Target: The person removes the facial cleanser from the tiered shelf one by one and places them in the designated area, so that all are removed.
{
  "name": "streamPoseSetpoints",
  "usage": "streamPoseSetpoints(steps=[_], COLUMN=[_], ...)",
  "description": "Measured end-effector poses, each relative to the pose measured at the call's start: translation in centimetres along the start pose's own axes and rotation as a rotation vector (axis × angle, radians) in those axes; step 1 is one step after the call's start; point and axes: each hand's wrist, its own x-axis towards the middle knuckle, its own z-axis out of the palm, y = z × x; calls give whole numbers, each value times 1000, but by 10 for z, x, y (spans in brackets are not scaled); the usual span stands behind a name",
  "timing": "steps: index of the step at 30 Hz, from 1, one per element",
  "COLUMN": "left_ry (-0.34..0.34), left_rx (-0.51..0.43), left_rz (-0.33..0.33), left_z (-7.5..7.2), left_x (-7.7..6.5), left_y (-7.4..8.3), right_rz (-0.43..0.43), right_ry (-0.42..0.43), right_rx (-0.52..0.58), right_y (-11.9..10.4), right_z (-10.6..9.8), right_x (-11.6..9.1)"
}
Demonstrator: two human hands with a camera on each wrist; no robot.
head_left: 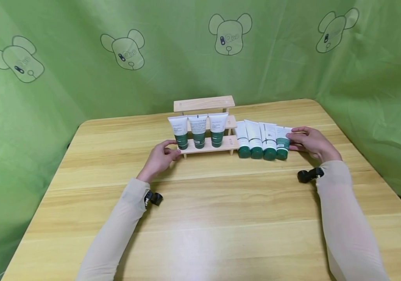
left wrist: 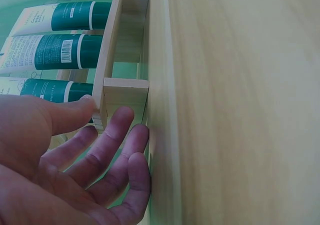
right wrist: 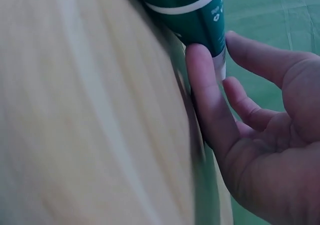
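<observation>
Pale wood is used for the three-tiered display rack (head_left: 204, 104), on whose lowest step three green-and-white squeeze tubes (head_left: 198, 130) are stood cap-down, partly blocking the middle step. Right of the rack, four similar tubes (head_left: 255, 136) are laid side by side on the table (head_left: 193, 218); the outermost is pinched by the right hand (head_left: 311, 142). The rack's lower left end is gripped by the left hand (head_left: 158, 160). Behind the rack, a green curtain (head_left: 172, 78) is hung.

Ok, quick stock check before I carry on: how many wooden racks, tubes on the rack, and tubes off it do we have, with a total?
Wooden rack: 1
Racked tubes: 3
Unracked tubes: 4
Total: 8
</observation>
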Motion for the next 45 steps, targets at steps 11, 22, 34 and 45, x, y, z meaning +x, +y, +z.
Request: streamPoseSetpoints(steps=[11,22,34,45], left_ry=[0,-4,-3,-3], left_rx=[7,-1,-9,-10], left_rz=[-14,-32,-32,-32], left_z=[0,0,-1,-1], left_x=[0,-2,-1,-1], left_y=[0,2,1,1], right_rz=[30,55,-80,-285], right_ry=[4,25,55,149], right_rx=[-95,-186,-296,-399], right_y=[-1,-1,-34,-84], right_z=[2,3,5,42], right_x=[0,-2,-22,-45])
